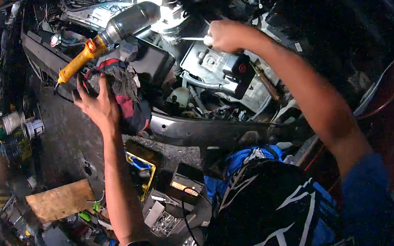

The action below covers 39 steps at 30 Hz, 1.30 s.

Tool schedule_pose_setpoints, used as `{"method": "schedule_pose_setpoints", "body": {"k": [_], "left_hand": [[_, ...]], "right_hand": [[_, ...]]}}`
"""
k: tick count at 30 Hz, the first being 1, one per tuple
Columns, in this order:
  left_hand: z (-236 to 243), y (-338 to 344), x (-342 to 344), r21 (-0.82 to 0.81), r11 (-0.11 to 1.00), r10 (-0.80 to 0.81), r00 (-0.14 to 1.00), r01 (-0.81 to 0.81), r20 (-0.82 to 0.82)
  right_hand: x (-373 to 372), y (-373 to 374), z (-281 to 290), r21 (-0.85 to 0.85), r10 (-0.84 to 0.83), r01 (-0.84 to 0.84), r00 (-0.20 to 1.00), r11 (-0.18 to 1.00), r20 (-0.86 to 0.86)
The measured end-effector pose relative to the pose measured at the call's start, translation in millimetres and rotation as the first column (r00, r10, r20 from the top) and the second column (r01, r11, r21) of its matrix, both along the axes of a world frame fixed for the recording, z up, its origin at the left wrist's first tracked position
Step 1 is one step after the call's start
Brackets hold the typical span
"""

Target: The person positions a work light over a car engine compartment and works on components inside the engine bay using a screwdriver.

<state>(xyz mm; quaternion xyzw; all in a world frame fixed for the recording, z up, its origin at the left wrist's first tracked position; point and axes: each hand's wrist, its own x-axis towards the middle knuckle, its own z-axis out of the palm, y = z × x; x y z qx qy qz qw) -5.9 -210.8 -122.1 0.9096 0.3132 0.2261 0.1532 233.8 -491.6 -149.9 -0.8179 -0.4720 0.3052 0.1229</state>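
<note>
My right hand (226, 36) is closed around a slim, bright metal rod-like tool (193, 38), whose exact kind I cannot make out. The tool points left over the engine bay toward a brightly lit round metal part (170, 22). My left hand (97, 106) has its fingers apart, beside a bundle of grey and red rags (124, 85) on the car's front edge. Just above that hand lies a work lamp with a yellow handle (75, 63), its lit head facing the engine. Whether the left fingers touch the rags is hard to tell.
A white-topped battery (208, 61) with a black and red cover (238, 69) sits in the engine bay. Below are a yellow-edged tray (150, 177), an open toolbox of small metal parts (165, 223) and a wooden board (62, 200). Cans (34, 128) stand at the left.
</note>
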Motion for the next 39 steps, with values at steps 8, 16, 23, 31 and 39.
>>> {"method": "schedule_pose_setpoints", "body": {"k": [8,16,23,31,39], "left_hand": [[-7,-3,9,0.041,0.999,0.010,1.000,-0.011,0.021],[9,-21,17,-0.166,0.983,0.097,0.993,-0.084,0.068],[26,-33,24,0.315,0.941,-0.166,0.980,0.124,0.110],[77,42,87,-0.060,0.743,-0.644,0.686,0.667,-0.340],[82,66,113,-0.394,0.744,-0.663,0.669,0.540,-0.336]], "right_hand": [[-4,-28,9,-0.061,-0.354,0.350,0.910,0.935,-0.216],[-39,1,5,-0.260,-0.649,0.753,0.276,0.604,-0.709],[-60,6,-13,-0.256,-0.530,0.886,-0.013,0.388,-0.848],[-59,-28,-29,-0.106,-0.492,0.905,0.122,0.411,-0.862],[-35,-16,-80,0.049,-0.323,0.320,0.941,0.946,0.105]]}}
